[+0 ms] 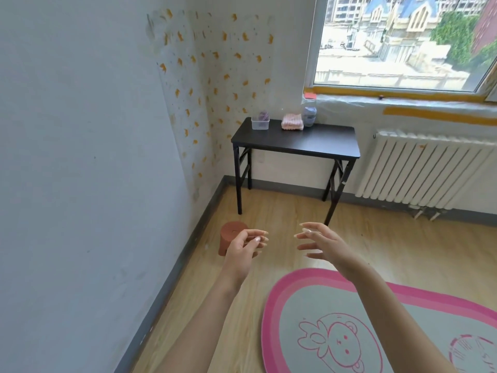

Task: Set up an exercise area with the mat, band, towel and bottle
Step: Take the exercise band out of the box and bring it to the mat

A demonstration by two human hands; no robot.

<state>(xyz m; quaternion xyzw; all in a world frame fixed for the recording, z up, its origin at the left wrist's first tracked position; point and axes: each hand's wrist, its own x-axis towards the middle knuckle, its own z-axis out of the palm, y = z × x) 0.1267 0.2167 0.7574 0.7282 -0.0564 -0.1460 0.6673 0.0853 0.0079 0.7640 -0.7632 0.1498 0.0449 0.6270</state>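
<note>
A rolled-up brown mat (228, 236) stands upright on the wood floor by the left wall. My left hand (243, 250) reaches out just in front of it with loose fingers, holding nothing. My right hand (321, 244) is stretched forward, fingers spread, also empty. On the black table (309, 145) under the window sit a clear box with a purple band (260, 121), a folded pink towel (292, 121) and a purple bottle (309, 114).
A grey rug with a pink border and cartoon drawing (295, 305) lies on the floor at lower right. A white radiator (419, 170) hangs under the window. The left wall runs close beside the mat.
</note>
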